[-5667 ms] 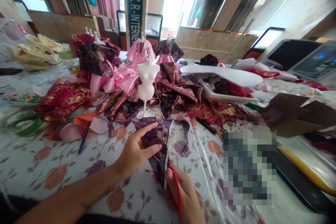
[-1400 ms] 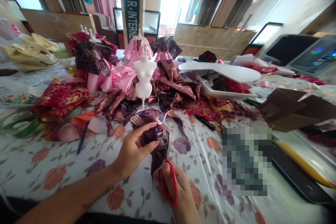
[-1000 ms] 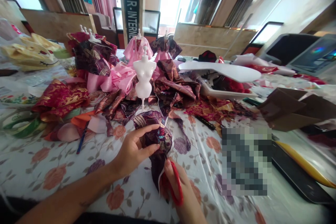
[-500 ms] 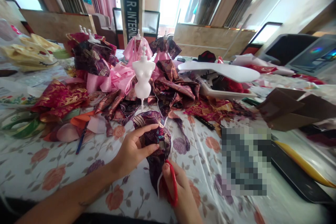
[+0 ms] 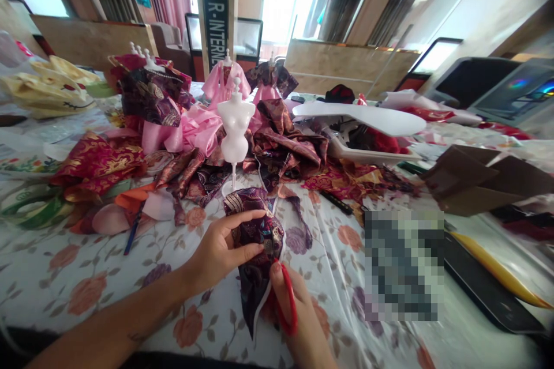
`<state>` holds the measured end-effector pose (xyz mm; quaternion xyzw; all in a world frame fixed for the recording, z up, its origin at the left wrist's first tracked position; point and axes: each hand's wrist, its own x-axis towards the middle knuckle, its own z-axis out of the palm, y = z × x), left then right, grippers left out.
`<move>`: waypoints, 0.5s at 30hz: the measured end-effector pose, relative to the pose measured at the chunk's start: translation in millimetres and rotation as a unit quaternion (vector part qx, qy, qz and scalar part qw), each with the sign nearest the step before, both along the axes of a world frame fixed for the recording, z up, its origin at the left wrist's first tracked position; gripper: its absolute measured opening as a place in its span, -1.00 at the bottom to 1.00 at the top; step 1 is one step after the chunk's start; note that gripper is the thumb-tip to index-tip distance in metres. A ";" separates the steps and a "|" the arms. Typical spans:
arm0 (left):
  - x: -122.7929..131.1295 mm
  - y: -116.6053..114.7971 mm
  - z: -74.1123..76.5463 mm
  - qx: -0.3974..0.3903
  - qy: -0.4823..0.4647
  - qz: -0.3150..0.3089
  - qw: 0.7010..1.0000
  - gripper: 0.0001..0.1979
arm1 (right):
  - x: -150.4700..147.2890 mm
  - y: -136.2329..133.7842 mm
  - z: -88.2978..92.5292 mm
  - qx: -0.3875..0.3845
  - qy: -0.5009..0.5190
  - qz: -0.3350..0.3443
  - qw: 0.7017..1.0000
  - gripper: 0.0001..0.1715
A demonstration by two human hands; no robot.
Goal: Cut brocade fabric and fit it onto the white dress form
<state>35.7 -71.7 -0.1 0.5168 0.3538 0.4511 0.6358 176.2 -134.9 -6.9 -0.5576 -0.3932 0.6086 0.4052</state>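
Note:
My left hand pinches a piece of dark purple brocade cloth between thumb and fingers, holding it just above the flowered tablecloth. My right hand is closed round the red handles of a pair of scissors, right below the cloth's lower edge. The blades are hidden behind the cloth. A small white doll mannequin stands on its stem just beyond the cloth.
Heaps of red, maroon and pink fabric and dressed doll mannequins fill the middle of the table. A white ironing board lies at the right back, brown cardboard farther right, a blue pen at the left, a dark tray at the right edge.
The purple cloth has been bunched up and turned in my left hand. My right hand with the scissors has stayed at its lower edge, shifting only slightly.

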 end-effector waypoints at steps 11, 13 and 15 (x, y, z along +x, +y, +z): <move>1.6 -2.2 5.3 -0.002 0.000 0.017 1.000 -0.52 | -4.1 -1.2 0.6 0.005 0.022 -0.030 0.999 -0.28; 1.4 -2.1 4.9 -0.008 -0.004 0.014 1.000 -0.52 | -4.6 -0.3 -3.4 0.005 0.028 -0.029 0.999 -0.29; 0.6 -0.7 3.5 -0.008 0.003 0.018 1.000 -0.54 | -5.4 0.6 -8.7 0.006 0.035 -0.026 0.999 -0.29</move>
